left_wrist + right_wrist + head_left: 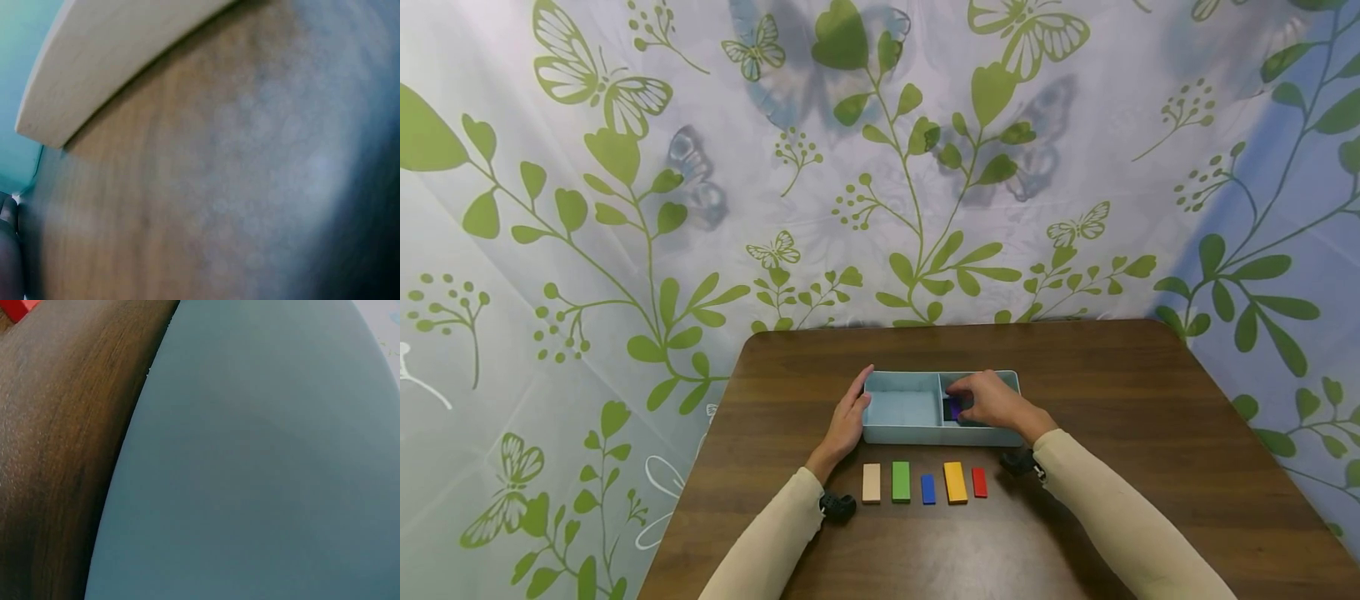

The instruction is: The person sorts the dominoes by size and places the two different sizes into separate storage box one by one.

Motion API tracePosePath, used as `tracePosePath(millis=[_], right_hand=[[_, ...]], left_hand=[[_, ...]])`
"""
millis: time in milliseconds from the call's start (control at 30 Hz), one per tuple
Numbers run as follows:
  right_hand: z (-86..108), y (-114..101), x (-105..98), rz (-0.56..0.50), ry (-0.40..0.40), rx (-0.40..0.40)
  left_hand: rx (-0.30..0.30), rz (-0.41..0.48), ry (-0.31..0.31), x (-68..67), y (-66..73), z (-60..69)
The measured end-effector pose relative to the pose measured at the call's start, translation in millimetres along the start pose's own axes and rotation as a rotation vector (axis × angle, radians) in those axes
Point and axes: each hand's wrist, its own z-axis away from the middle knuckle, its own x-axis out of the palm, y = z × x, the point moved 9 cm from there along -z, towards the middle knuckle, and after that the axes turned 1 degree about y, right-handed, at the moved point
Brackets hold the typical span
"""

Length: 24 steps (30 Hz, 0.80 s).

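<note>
A light blue two-compartment box (pixel 901 435) stands on the table. My left hand (pixel 844 427) lies against its left end, fingers extended along the outside and thumb at the rim. My right hand (pixel 994 400) reaches into the right compartment, thumb and fingers bent about a small purple piece (pixel 953 407); the hand covers much of that piece, so its shape is not clear. In front of the box lies a row of blocks: beige (pixel 871 484), green (pixel 901 482), blue (pixel 928 489), yellow (pixel 955 482) and red (pixel 979 482).
The brown wooden table (pixel 1105 383) has a back edge close to a curtain (pixel 880 208) printed with green leaves and butterflies. The box's left compartment shows a bare floor. In the right wrist view the box wall fills most of the picture.
</note>
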Motion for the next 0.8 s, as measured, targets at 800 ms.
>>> tracePosePath(millis=[800], right_hand=[[24.3,6,-27,-0.243,0.087,0.101]], left_hand=[[0.002,-0.048,0.022,-0.9,-35.8,-8.3]])
